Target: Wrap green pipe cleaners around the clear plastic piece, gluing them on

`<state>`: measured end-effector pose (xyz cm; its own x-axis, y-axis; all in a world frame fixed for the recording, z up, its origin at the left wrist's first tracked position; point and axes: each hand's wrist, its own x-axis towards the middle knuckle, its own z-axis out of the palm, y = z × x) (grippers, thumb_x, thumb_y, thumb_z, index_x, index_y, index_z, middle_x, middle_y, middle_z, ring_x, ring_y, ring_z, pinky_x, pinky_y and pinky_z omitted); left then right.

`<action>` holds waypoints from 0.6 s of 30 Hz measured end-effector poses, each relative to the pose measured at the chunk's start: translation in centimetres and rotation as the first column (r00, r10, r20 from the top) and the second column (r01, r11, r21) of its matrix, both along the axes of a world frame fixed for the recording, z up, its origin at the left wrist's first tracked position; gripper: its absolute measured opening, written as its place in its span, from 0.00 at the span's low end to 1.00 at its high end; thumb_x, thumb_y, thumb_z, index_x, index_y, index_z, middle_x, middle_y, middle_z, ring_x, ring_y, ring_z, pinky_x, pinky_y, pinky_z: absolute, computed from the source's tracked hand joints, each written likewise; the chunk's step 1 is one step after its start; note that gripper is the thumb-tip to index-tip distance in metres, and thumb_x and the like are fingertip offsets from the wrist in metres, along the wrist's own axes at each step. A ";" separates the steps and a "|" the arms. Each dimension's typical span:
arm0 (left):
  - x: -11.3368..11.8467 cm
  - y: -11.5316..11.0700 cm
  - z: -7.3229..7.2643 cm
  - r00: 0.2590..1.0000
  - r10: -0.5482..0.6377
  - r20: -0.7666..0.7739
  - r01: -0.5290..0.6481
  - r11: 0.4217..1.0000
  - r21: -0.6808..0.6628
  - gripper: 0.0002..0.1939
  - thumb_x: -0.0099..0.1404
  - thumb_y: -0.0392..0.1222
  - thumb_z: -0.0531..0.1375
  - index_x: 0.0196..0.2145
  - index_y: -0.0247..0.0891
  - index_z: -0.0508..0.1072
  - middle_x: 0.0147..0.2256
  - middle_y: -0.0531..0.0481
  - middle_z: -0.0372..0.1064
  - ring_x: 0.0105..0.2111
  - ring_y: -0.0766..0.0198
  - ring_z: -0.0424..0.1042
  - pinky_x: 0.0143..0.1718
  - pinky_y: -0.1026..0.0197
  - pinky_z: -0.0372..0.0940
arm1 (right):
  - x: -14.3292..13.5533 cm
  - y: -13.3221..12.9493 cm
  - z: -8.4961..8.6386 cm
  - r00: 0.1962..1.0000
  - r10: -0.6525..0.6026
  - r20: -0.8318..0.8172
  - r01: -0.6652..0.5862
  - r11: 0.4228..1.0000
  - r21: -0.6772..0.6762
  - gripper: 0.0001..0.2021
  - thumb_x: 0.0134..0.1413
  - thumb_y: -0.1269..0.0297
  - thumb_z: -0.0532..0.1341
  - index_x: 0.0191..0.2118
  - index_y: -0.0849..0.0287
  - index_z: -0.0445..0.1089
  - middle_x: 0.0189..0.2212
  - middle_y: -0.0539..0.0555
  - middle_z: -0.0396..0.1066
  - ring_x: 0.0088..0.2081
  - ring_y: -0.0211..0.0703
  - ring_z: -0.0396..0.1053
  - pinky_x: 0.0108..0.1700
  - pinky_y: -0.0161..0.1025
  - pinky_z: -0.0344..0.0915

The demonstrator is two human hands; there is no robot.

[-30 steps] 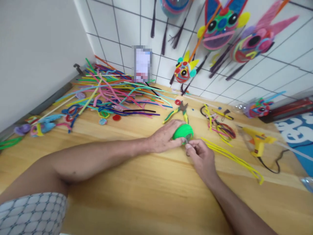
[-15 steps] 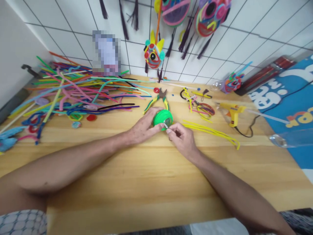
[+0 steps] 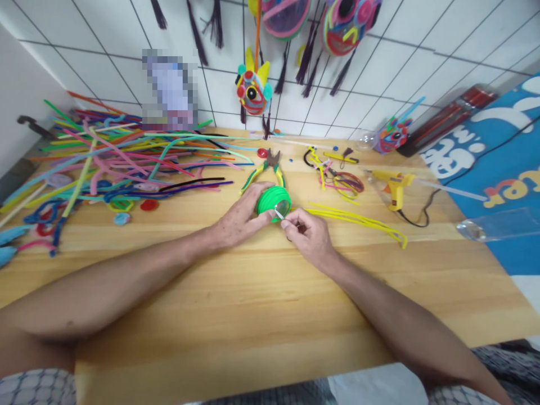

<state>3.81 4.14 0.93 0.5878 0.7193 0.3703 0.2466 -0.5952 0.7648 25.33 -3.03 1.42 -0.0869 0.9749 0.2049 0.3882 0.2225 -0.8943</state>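
Note:
A round green object (image 3: 270, 198), wound in ridged rings with a clear patch on its right side, is held above the wooden table. My left hand (image 3: 241, 218) is wrapped round its left side, with the thumb along the near edge. My right hand (image 3: 310, 233) pinches a small, thin, pale-tipped tool (image 3: 279, 214), its tip at the clear patch. Just behind the green object lie pliers (image 3: 270, 167) with yellow and green handles. Yellow pipe cleaners (image 3: 354, 216) lie to the right of my right hand.
Many coloured pipe cleaners (image 3: 126, 152) are piled at the left. A yellow glue gun (image 3: 395, 188) with a cord, scissors (image 3: 348, 183), a dark red cylinder (image 3: 449, 121) and a clear bottle (image 3: 498, 225) are on the right. Decorated masks (image 3: 254, 93) hang at the white wall.
The whole view has shifted, so things appear slightly further left. The pale tip in my right hand now points more to the upper left against the clear patch. Both hands keep their hold.

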 end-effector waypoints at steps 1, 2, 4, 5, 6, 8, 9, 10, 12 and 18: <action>0.0 0.0 0.0 1.000 0.000 -0.002 0.000 1.000 -0.002 0.29 0.78 0.55 0.60 0.69 0.38 0.63 0.66 0.35 0.68 0.67 0.45 0.68 0.73 0.39 0.63 | 0.0 0.0 0.0 1.000 -0.001 -0.006 0.001 1.000 0.003 0.10 0.63 0.56 0.63 0.30 0.52 0.68 0.21 0.45 0.66 0.24 0.37 0.63 0.28 0.35 0.58; 0.0 0.0 0.0 1.000 -0.001 -0.001 0.001 1.000 -0.004 0.30 0.78 0.56 0.60 0.69 0.38 0.63 0.66 0.35 0.68 0.67 0.45 0.68 0.73 0.39 0.63 | 0.0 0.1 -0.1 1.000 -0.002 -0.012 0.002 1.000 0.006 0.10 0.63 0.57 0.63 0.30 0.52 0.68 0.21 0.45 0.66 0.24 0.37 0.63 0.28 0.35 0.58; 0.0 0.0 -0.1 1.000 -0.003 0.003 0.003 1.000 -0.003 0.30 0.78 0.56 0.60 0.69 0.38 0.62 0.66 0.35 0.68 0.67 0.46 0.68 0.73 0.40 0.63 | 0.0 0.1 -0.1 1.000 -0.001 -0.019 0.001 1.000 0.009 0.10 0.63 0.57 0.63 0.31 0.52 0.68 0.21 0.44 0.66 0.24 0.36 0.63 0.28 0.35 0.59; 0.0 0.0 -0.1 1.000 -0.004 0.003 0.004 1.000 -0.002 0.29 0.79 0.55 0.60 0.69 0.38 0.62 0.66 0.35 0.67 0.67 0.46 0.68 0.73 0.40 0.63 | 0.0 0.1 -0.1 1.000 0.000 -0.019 0.000 1.000 0.007 0.10 0.63 0.57 0.63 0.30 0.52 0.68 0.21 0.44 0.66 0.24 0.36 0.63 0.28 0.35 0.59; 0.0 0.0 -0.1 1.000 -0.004 0.004 0.004 1.000 -0.001 0.29 0.79 0.55 0.60 0.69 0.37 0.62 0.66 0.35 0.67 0.67 0.46 0.68 0.73 0.40 0.63 | 0.0 0.1 -0.1 1.000 0.001 -0.017 -0.001 1.000 0.002 0.10 0.62 0.57 0.63 0.30 0.52 0.68 0.21 0.45 0.66 0.24 0.37 0.63 0.28 0.35 0.59; 0.0 0.0 0.0 1.000 -0.001 -0.002 0.001 1.000 -0.002 0.29 0.79 0.55 0.59 0.68 0.37 0.62 0.65 0.35 0.68 0.67 0.46 0.68 0.73 0.39 0.63 | 0.0 0.1 -0.1 1.000 0.000 -0.011 -0.001 1.000 -0.010 0.11 0.62 0.56 0.64 0.30 0.52 0.68 0.22 0.45 0.67 0.24 0.37 0.64 0.28 0.35 0.59; 0.0 0.0 0.1 1.000 0.001 -0.006 -0.001 1.000 -0.005 0.29 0.79 0.55 0.59 0.68 0.37 0.62 0.65 0.34 0.68 0.67 0.45 0.68 0.73 0.39 0.63 | 0.1 0.1 -0.1 1.000 -0.001 -0.008 0.001 1.000 -0.016 0.11 0.62 0.56 0.64 0.30 0.52 0.68 0.22 0.45 0.67 0.25 0.37 0.64 0.28 0.35 0.59; 0.0 0.0 0.1 1.000 0.004 -0.009 -0.004 1.000 -0.007 0.29 0.79 0.55 0.59 0.68 0.37 0.62 0.65 0.35 0.68 0.67 0.45 0.68 0.73 0.39 0.63 | 0.0 0.2 -0.1 1.000 -0.002 -0.005 0.002 1.000 -0.020 0.11 0.62 0.55 0.64 0.30 0.52 0.68 0.21 0.45 0.67 0.25 0.37 0.64 0.28 0.35 0.59; 0.0 -0.1 0.2 1.000 0.007 -0.012 -0.008 1.000 -0.010 0.29 0.78 0.55 0.60 0.68 0.37 0.63 0.65 0.35 0.68 0.67 0.45 0.68 0.73 0.39 0.63 | 0.0 0.2 0.0 1.000 -0.005 -0.005 0.005 1.000 -0.019 0.11 0.62 0.55 0.64 0.30 0.52 0.68 0.21 0.45 0.67 0.25 0.38 0.64 0.27 0.35 0.58; -0.1 -0.2 0.2 1.000 0.005 -0.011 -0.005 1.000 -0.006 0.29 0.79 0.55 0.59 0.69 0.38 0.62 0.67 0.36 0.67 0.69 0.46 0.67 0.74 0.41 0.62 | -0.1 0.1 0.0 1.000 -0.003 -0.011 0.003 1.000 -0.021 0.11 0.62 0.56 0.63 0.30 0.52 0.67 0.22 0.46 0.67 0.25 0.38 0.65 0.28 0.35 0.59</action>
